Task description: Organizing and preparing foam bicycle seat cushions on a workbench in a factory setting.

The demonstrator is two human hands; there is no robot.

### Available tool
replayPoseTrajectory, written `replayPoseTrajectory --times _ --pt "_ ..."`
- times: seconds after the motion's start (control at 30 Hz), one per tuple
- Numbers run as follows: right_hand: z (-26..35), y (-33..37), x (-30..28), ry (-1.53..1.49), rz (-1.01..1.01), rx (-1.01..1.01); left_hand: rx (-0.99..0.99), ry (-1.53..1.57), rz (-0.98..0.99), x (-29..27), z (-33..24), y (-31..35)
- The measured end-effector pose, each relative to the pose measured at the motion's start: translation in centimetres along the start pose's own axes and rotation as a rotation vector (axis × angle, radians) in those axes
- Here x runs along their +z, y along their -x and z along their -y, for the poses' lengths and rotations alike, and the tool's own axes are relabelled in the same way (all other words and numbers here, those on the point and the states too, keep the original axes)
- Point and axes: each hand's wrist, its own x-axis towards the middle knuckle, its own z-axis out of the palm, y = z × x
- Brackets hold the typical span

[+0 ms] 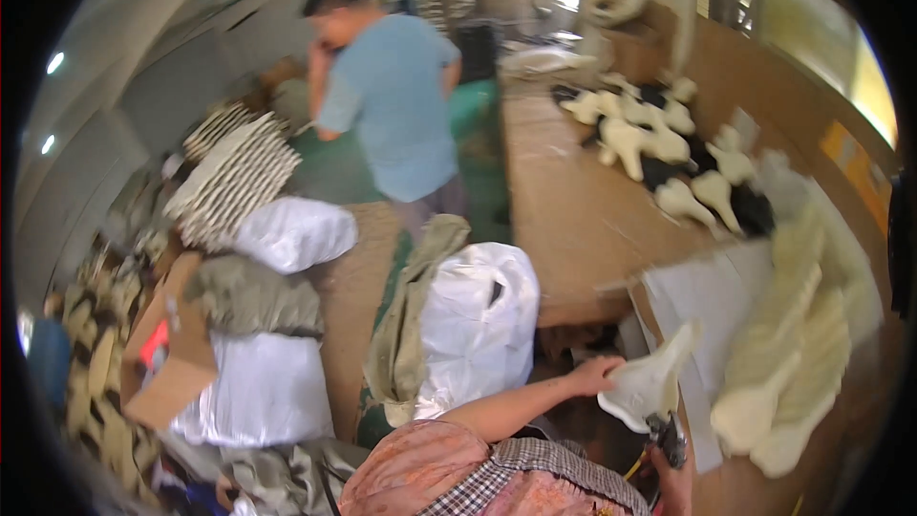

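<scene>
My left hand [597,376] grips the edge of a cream-white saddle-shaped piece [642,390], much like a bicycle seat, held in the air at the table's near edge. Just below it, my right hand [668,478] is closed round a dark metal spray gun [668,440], with a yellow line by its handle. The gun's front end is close to the lower edge of the saddle piece; whether they touch I cannot tell. Long stacks of nested pale-yellow pieces [778,363] lie to the right of my hands.
A brown worktable [564,191] stretches ahead, with cream saddle pieces [659,139] and black ones heaped along its right side. White sacks [482,315] stand at my left beside an open cardboard box [172,354]. A person in a blue shirt [396,105] stands farther off, beyond the sacks.
</scene>
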Motion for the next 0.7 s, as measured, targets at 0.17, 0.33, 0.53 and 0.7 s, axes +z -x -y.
replayPoseTrajectory --times 0.17,0.33,0.53,0.7 --pt "2.0 3.9 -0.8 0.117 -0.231 -0.162 0.064 0.241 -0.069 0.8 -3.6 -4.4" --pt "3.1 12.0 -0.6 0.163 -0.547 -0.284 0.107 0.24 0.039 4.5 -7.8 -10.2" --pt "3.5 18.1 0.7 0.05 -0.798 -0.365 -0.069 0.325 0.164 9.9 -8.7 -10.9" --pt "3.1 20.5 2.0 0.005 -0.801 -0.479 -0.107 0.441 0.186 10.3 -7.8 -11.1"
